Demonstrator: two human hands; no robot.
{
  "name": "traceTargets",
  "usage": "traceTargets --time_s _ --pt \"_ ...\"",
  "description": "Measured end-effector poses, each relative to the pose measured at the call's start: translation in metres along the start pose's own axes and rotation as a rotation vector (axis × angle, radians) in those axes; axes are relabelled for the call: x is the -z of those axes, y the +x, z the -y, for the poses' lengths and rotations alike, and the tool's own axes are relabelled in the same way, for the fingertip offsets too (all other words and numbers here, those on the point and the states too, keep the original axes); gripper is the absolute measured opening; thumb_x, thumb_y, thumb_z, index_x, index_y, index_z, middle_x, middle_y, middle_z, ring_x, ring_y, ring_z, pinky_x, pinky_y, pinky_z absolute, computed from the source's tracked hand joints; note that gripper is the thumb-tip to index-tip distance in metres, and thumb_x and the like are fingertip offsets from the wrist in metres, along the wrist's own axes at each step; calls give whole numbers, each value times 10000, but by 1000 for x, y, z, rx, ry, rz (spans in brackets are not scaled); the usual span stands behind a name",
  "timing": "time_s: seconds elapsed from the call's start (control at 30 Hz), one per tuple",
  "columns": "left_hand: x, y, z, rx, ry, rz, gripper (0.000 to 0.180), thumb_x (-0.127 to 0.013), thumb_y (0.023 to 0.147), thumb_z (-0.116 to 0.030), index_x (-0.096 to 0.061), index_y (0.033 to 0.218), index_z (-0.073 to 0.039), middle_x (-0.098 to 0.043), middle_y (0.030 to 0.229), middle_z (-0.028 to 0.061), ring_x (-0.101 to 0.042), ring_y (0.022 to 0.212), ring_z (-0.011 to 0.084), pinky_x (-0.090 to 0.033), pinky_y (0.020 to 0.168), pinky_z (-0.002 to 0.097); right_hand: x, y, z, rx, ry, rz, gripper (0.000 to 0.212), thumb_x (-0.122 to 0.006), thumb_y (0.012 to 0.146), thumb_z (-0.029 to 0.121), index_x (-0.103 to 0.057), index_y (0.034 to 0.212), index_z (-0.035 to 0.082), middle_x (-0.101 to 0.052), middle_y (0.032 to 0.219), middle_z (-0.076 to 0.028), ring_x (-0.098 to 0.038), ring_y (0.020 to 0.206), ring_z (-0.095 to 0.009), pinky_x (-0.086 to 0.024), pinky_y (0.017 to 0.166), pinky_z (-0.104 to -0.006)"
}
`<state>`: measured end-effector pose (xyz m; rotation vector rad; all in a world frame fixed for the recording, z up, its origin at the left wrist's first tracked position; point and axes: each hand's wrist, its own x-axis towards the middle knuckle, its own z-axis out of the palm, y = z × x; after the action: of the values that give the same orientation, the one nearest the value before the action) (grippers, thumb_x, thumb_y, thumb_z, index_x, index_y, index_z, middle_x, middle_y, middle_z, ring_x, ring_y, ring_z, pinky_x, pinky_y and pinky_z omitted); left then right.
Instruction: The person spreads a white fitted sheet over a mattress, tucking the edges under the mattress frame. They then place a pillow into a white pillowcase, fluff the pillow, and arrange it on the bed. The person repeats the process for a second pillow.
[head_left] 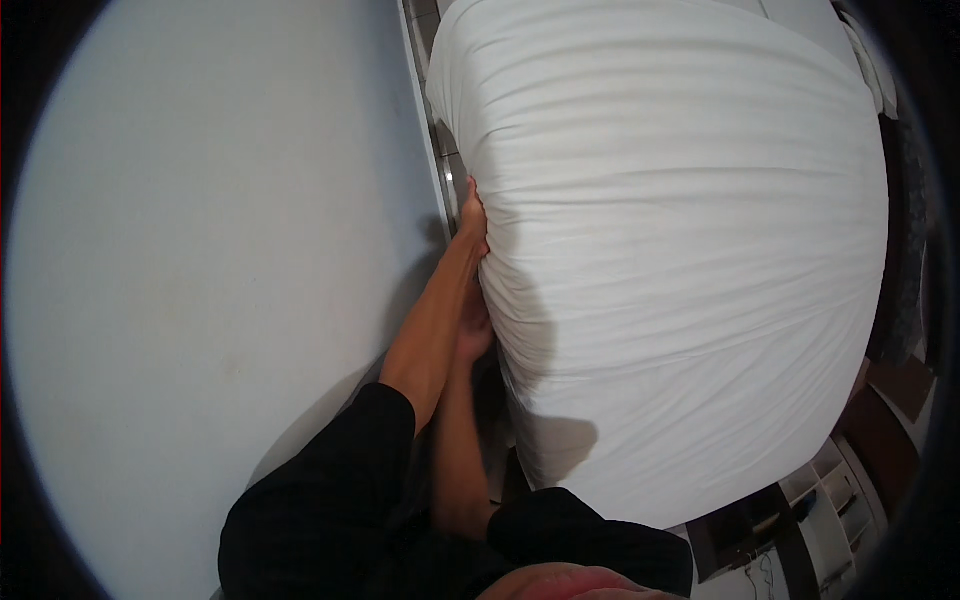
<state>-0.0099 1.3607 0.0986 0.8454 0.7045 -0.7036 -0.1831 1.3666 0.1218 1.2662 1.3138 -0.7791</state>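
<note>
A white bed sheet [680, 220] covers a thick mattress, with many creases running across it from the left side. At that side, my left hand [473, 222] is closed on the sheet's edge, one digit showing along the mattress; the other fingers are mostly hidden. Nearer to me and lower down, my right hand [476, 330] is against the same side, partly behind my left forearm. It is blurred, and its fingers cannot be made out.
A pale wall [220, 230] rises close on the left, with a narrow strip of tiled floor [448, 150] between it and the bed. White shelving [835, 500] stands beyond the bed at lower right. Some white cloth [872, 65] lies at the far right corner.
</note>
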Motion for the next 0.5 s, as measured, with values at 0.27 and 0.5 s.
traceTargets --time_s 0.27,0.5 --pt "13 1 -9 -30 402 -166 793 -267 1074 -659 -461 1537 -45 -548 1514 180 -559 1350 339 -434 1131 498 -36 -7 -14 -44 -61 73 446 -553 985 357 -653 1332 95 -659 1360 -85 -616 1255 -308 -513 980 -579" --pt "15 45 -17 -577 595 -372 660 -320 1112 -482 -458 1517 20 -512 1526 214 -494 1396 318 -381 1151 405 -20 -14 12 -46 -161 108 445 -565 977 364 -658 1326 105 -663 1353 -80 -619 1249 -300 -518 968 -573"
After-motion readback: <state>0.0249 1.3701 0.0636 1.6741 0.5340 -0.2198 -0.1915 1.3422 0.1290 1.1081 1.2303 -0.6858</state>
